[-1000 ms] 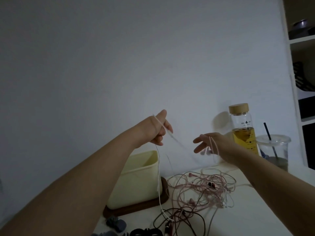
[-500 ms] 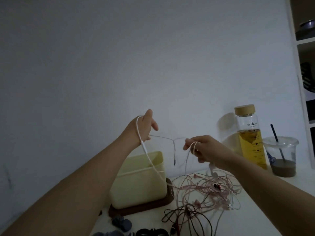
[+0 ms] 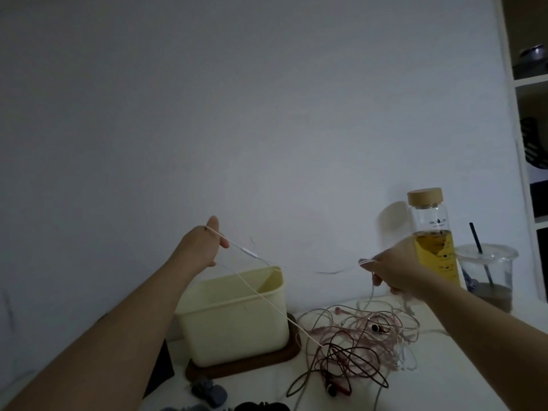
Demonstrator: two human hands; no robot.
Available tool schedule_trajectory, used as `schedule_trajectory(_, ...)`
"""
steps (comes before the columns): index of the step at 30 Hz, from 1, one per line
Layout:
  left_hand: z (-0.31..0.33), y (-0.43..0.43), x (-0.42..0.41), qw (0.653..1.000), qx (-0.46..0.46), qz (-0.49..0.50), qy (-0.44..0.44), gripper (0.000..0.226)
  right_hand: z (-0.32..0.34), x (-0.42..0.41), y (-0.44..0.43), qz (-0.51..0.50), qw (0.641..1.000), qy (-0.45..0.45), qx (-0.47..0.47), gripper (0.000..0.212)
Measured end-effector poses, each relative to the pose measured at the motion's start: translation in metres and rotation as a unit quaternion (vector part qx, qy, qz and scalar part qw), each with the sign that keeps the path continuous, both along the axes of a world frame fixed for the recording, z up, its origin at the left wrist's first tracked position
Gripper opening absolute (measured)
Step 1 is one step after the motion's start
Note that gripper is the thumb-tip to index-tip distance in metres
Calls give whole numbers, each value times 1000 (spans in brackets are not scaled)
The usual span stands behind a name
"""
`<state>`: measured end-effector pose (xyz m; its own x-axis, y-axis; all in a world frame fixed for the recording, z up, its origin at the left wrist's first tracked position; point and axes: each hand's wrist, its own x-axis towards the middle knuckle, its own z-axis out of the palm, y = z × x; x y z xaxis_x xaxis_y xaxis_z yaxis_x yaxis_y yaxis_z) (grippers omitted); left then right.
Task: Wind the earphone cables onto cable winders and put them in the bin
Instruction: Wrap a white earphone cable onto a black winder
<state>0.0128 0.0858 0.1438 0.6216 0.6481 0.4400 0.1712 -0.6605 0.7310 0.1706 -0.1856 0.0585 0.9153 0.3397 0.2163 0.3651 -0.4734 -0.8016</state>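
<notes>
Dim tabletop (image 3: 444, 390), cable winders (image 3: 207, 391) (half cropped)

White table (image 3: 444, 369), level. Dark wooden board (image 3: 246, 364) lies flat on it. Tangled pink, white and dark earphone cables (image 3: 364, 336) just right of the board. Glass bottle (image 3: 433, 241) and lidded plastic cup (image 3: 489, 277) upright, well right of the board. Grey cable winders (image 3: 209, 391) just in front of the board.
</notes>
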Motion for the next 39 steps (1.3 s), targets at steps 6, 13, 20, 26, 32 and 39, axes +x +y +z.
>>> schedule_trajectory(6,7,-1,-6,995,68,-29,-74,63,10,-23,10,-32,911,-221,-346,52)
schedule_trajectory(13,26,-24,-16,976,106,-105,-158,62,9,-80,69,245,937,-121,-220,61)
schedule_trajectory(20,38,-31,-49,944,183,-62,-268,58,1,-74,92,206,965,-69,-149,42)
schedule_trajectory(26,36,-14,-65,922,202,-24,-329,59,67,-67,75,45,985,-164,43,42)
schedule_trajectory(32,27,-8,-62,923,206,-43,-321,49,127,-81,71,15,963,-217,158,41)
schedule_trajectory(39,28,6,-75,932,209,-27,-295,49,150,-95,85,10,948,-293,123,50)
